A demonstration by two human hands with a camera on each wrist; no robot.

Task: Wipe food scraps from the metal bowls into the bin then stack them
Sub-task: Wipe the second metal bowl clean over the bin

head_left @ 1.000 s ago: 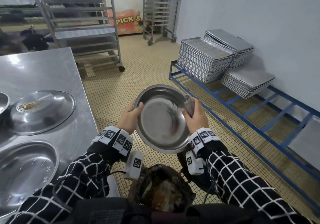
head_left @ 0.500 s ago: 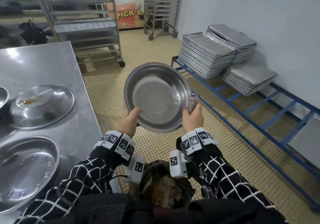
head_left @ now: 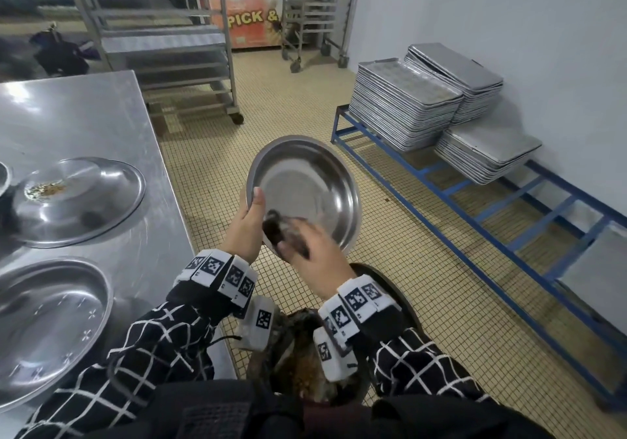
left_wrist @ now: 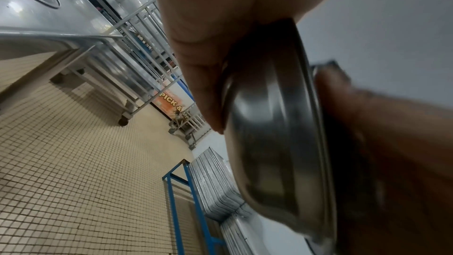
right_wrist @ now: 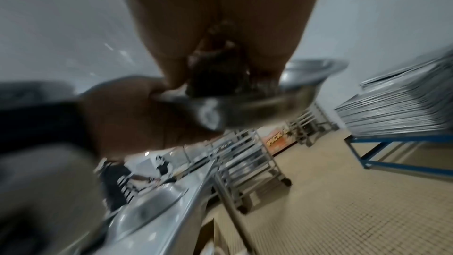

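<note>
A round metal bowl [head_left: 312,187] is held tilted above a dark bin [head_left: 305,367] that has brown scraps inside. My left hand [head_left: 249,221] grips the bowl's near-left rim, thumb on the inside; the left wrist view shows the bowl [left_wrist: 269,133] edge-on with fingers behind it. My right hand [head_left: 312,252] holds a dark cloth [head_left: 273,230] pressed against the bowl's lower inner wall. The right wrist view is blurred and shows the cloth [right_wrist: 215,73] between the fingers, on the bowl [right_wrist: 294,84].
A steel table [head_left: 84,126] on the left carries an upturned bowl with scraps on it [head_left: 78,201] and an upright bowl [head_left: 44,323]. Stacked baking trays [head_left: 403,103] sit on a blue rack [head_left: 475,235] by the right wall. Wheeled tray racks [head_left: 163,31] stand behind.
My right hand has moved with the cloth from the bowl's right rim down to its lower left inner wall. The bowl has shifted a little lower and to the right.
</note>
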